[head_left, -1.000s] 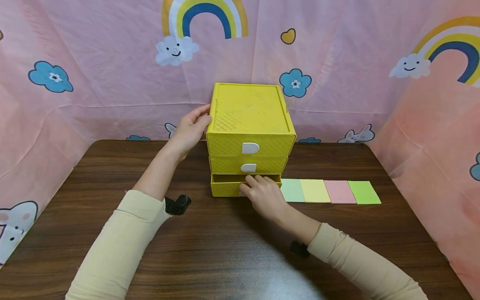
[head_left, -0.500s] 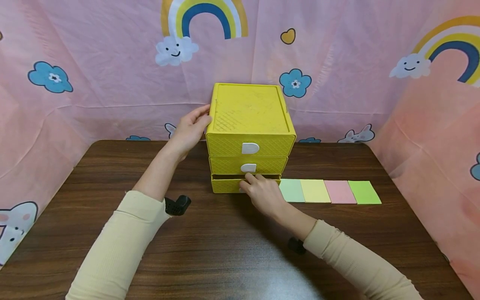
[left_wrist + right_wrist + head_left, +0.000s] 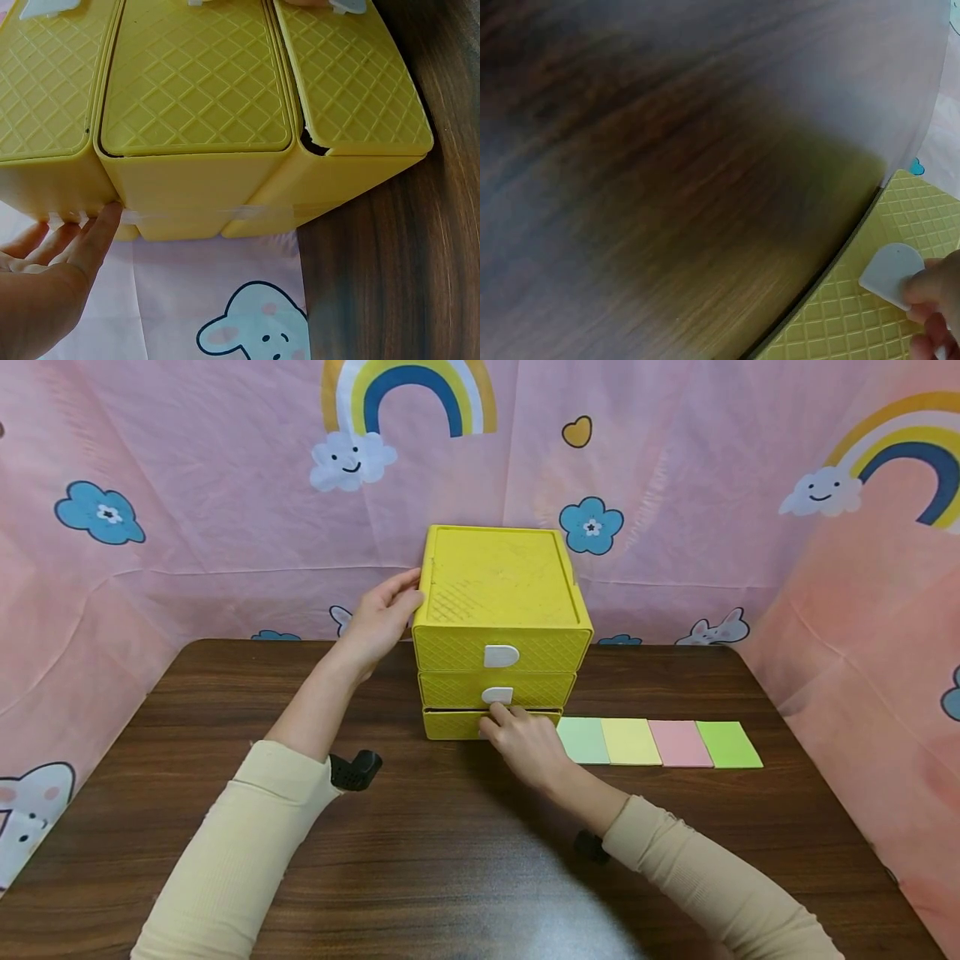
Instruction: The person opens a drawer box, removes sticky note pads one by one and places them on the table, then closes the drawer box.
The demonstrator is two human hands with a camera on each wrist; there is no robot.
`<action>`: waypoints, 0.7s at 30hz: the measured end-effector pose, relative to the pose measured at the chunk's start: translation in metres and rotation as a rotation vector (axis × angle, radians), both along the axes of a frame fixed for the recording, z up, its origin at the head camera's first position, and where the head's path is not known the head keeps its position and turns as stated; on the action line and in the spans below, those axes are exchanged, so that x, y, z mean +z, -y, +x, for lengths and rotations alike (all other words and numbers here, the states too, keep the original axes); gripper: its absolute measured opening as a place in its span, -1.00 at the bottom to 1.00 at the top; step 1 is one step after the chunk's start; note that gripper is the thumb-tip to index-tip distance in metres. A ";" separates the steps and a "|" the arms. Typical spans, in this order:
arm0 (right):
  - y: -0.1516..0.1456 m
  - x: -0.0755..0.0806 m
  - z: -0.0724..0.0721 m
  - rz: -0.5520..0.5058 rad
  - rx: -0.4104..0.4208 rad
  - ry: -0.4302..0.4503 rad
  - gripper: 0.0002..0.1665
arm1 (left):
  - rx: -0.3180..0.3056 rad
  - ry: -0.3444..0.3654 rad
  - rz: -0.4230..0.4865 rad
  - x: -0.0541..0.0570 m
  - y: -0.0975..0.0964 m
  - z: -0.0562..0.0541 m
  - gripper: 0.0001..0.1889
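A yellow plastic drawer unit [image 3: 498, 578] with three drawers stands on the table. Its top and middle drawers are closed flush, each with a white handle. The bottom drawer [image 3: 452, 725] sticks out slightly, leaving a thin dark gap along its upper edge. My left hand [image 3: 378, 625] rests its fingers against the unit's left side; the left wrist view shows the fingers [image 3: 96, 238] extended on that wall. With thumb and curled fingers, my right hand [image 3: 527, 748] pinches the bottom drawer's white handle [image 3: 889, 271]. In the head view, the hand mostly hides that handle.
Right of the unit, square paper sheets lie side by side in a row: mint [image 3: 584, 742], yellow [image 3: 632, 742], pink [image 3: 680, 744] and green [image 3: 729, 745]. The dark wooden table [image 3: 420, 860] meets a pink patterned cloth [image 3: 247, 527] behind and at the sides.
The bottom drawer has slid back into the unit, from clearly pulled out to a narrow gap. My right hand has moved with it. My left hand has stayed in place.
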State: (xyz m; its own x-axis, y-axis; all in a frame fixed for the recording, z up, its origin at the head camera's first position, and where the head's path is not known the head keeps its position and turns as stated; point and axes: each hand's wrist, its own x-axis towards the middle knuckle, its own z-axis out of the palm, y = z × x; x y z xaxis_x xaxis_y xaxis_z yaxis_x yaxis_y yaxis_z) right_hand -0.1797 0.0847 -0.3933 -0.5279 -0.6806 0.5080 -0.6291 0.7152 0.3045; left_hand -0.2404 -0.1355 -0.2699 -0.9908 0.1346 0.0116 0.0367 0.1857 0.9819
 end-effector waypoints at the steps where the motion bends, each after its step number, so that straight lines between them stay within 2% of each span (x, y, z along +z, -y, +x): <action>1: 0.000 0.000 0.000 0.002 -0.001 -0.005 -0.84 | 0.000 0.000 0.003 0.000 0.000 0.000 -0.45; 11: 0.001 -0.003 -0.003 0.026 0.004 -0.094 -0.78 | -0.005 -0.004 0.014 0.000 0.000 0.001 -0.44; 21: 0.000 -0.005 -0.004 0.033 -0.006 -0.107 -0.80 | 0.005 0.000 -0.001 0.000 -0.001 0.000 -0.45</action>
